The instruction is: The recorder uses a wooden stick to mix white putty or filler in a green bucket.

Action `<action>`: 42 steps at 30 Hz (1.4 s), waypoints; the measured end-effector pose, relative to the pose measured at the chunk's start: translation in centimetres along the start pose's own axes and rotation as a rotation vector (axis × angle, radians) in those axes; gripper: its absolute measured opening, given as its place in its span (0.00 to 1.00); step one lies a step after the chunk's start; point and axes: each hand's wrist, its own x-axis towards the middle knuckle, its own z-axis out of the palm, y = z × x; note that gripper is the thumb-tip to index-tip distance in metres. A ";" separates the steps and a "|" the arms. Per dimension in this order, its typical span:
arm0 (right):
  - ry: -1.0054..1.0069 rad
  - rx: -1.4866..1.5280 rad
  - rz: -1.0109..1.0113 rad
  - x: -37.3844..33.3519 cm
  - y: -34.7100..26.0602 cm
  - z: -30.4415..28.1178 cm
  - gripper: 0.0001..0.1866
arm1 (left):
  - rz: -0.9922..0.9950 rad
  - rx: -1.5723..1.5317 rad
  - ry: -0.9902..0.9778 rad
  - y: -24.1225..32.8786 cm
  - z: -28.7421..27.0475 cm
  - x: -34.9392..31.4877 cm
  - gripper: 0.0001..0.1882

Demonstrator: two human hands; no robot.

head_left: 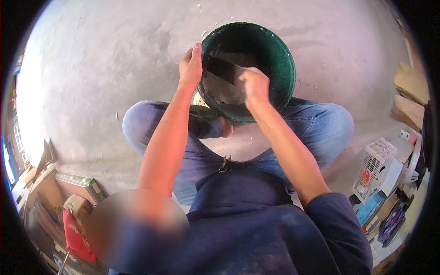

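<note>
A round dark green bucket (pixel 285 57) stands between my bent legs, its open top facing me. My left hand (pixel 190 71) is closed on the left side of its rim. My right hand (pixel 255 85) reaches inside, fingers wrapped round a dark flat scraper (pixel 222 69) whose handle is hidden in my fist. The broad blade points up and left toward the inner left wall. I cannot tell whether it touches the wall. Greyish residue (pixel 224 91) marks the inside of the bucket.
Grey concrete floor (pixel 114 68) spreads around, with small white crumbs near the bucket. Boxes (pixel 79 208) and a red item (pixel 75 236) stand at the lower left. A white plastic basket (pixel 373 169), cardboard (pixel 410 82) and piled goods line the right side.
</note>
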 end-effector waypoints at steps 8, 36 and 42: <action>-0.059 0.084 0.069 -1.0 0.3 -1.4 0.09 | -0.058 0.117 -0.005 0.0 -1.2 -0.3 0.29; -0.139 -0.114 -0.087 -2.6 0.4 2.7 0.11 | -0.064 0.092 0.050 -0.5 -2.7 -0.1 0.32; -0.082 -0.414 0.021 5.4 3.4 1.2 0.12 | -0.064 0.035 -0.019 -0.4 0.8 0.1 0.31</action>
